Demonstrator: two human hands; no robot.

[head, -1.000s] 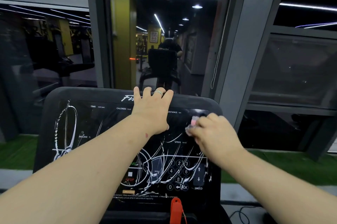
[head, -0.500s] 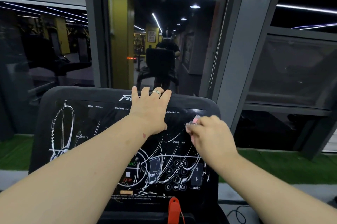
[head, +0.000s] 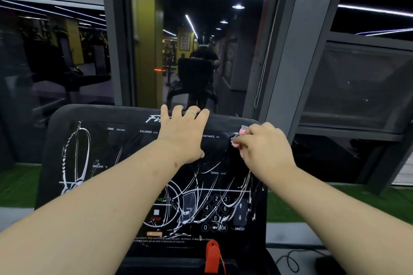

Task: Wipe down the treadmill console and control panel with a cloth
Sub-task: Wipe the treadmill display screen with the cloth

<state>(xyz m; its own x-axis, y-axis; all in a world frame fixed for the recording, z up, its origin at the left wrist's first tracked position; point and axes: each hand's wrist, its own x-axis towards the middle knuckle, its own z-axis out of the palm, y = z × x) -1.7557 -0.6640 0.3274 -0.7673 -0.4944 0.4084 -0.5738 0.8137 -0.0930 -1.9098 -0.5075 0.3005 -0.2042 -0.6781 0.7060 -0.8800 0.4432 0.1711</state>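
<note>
The left hand (head: 183, 134) lies flat on the upper middle of the treadmill console (head: 100, 151), fingers straight and hooked slightly over the top edge, a ring (head: 191, 112) on one finger. The palm presses on the dark panel just below the brand lettering.

Just to the right of it, apart from it, the right hand (head: 263, 147) is curled around a small cloth (head: 240, 135), bunched in the fingers so that only a pink and checked scrap shows past the knuckles. The cloth touches the console's upper right corner, beside the DISTANCE label.

White streaks (head: 76, 158) loop across the panel: a tall oval well to the left of the left hand, and a tangle of arcs below both hands over the control panel (head: 214, 212). There the number keypad and the speed arrows sit under the right forearm, with the START and STOP marks under the left forearm.

Nearer the person than both hands, between the forearms, a red safety key (head: 211, 256) stands at the console's lower edge. A black cable (head: 290, 261) lies on the floor below the right forearm.

Beyond the hands, a dark window (head: 196, 51) reflects the gym and ceiling lights.
</note>
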